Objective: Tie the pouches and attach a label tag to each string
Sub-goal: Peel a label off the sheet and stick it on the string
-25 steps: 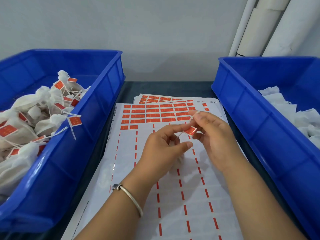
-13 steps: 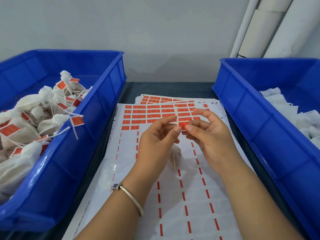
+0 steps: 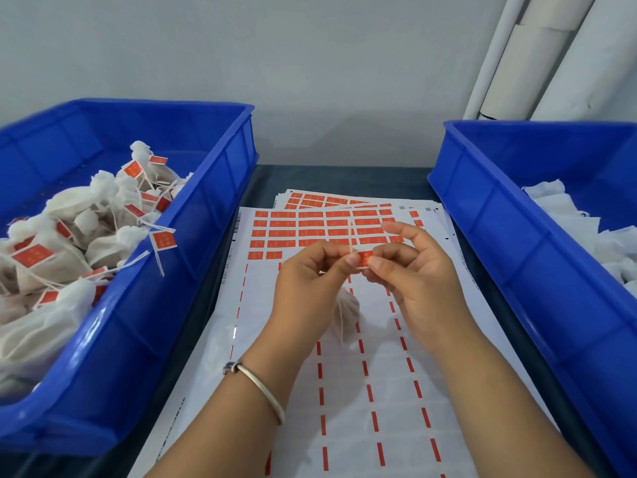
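Pinching the small orange paper label tag (image 3: 364, 259) from both sides at the centre of the frame, the left hand (image 3: 310, 288) and right hand (image 3: 413, 274) each hold a grip clenched on it between thumb and forefinger. The tag's long axis runs left to right between the two grips, and the thin white string (image 3: 351, 236) crosses it upright, one end rising above. Directly below hangs the small white mesh pouch (image 3: 345, 312), low over the white label sheet with orange stickers (image 3: 344, 391) on the dark bench (image 3: 269, 177). The blue plastic bin of tagged pouches (image 3: 193, 270) lies at the left, nearer the left hand, its rim well apart; the blue plastic bin of untied pouches (image 3: 517, 270) stands at the right.
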The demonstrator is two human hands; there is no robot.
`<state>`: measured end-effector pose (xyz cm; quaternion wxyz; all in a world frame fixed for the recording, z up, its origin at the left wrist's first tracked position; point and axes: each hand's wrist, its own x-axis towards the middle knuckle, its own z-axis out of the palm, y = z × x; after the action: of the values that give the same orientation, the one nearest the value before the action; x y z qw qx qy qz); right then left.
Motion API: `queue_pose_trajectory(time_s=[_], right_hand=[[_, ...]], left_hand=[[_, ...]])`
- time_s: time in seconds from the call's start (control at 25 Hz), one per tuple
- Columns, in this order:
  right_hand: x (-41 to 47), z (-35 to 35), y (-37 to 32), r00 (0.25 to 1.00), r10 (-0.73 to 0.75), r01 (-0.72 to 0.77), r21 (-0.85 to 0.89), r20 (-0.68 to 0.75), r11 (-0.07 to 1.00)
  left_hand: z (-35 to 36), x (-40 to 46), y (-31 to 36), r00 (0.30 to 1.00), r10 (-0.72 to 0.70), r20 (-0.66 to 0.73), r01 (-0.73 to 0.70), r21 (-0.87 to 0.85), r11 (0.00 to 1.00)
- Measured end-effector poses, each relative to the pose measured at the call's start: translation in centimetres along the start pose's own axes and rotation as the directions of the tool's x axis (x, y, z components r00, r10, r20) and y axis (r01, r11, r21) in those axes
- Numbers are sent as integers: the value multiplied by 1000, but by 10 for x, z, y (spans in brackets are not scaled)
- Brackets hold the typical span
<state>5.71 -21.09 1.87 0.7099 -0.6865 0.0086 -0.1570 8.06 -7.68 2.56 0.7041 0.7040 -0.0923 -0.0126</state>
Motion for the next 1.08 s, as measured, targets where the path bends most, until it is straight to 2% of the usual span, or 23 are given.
queue_pose_trajectory(time_s=[0.16, 0.32, 0.48, 0.68, 0.84, 0.96, 1.08], right_hand=[[0, 1, 2, 998, -40, 37, -55, -53, 998], [3, -1, 4, 985, -20, 14, -36, -170, 999], [5, 1, 7, 989, 27, -24, 21, -148, 999], [0, 9, 10, 995, 60, -56, 58, -77, 997], [-2, 14, 19, 994, 105, -106, -51, -15, 993], [1, 16, 25, 985, 168, -164, -114, 31, 980], [-2, 18, 27, 982, 159, -139, -186, 99, 973]], left_hand=[[0, 2, 1, 999, -41, 13, 40, 39, 998], [-3, 4, 4, 991, -97, 95, 72, 233, 970], [-6, 3, 10, 981, -88, 175, 8, 415, 910], [-14, 0, 21, 991, -89, 98, 41, 407, 912], [-30, -3, 50, 997, -46, 61, 18, 397, 918], [-51, -5, 83, 998, 61, -16, -53, 320, 946], [-77, 2, 116, 960, 225, -167, -163, 319, 934]])
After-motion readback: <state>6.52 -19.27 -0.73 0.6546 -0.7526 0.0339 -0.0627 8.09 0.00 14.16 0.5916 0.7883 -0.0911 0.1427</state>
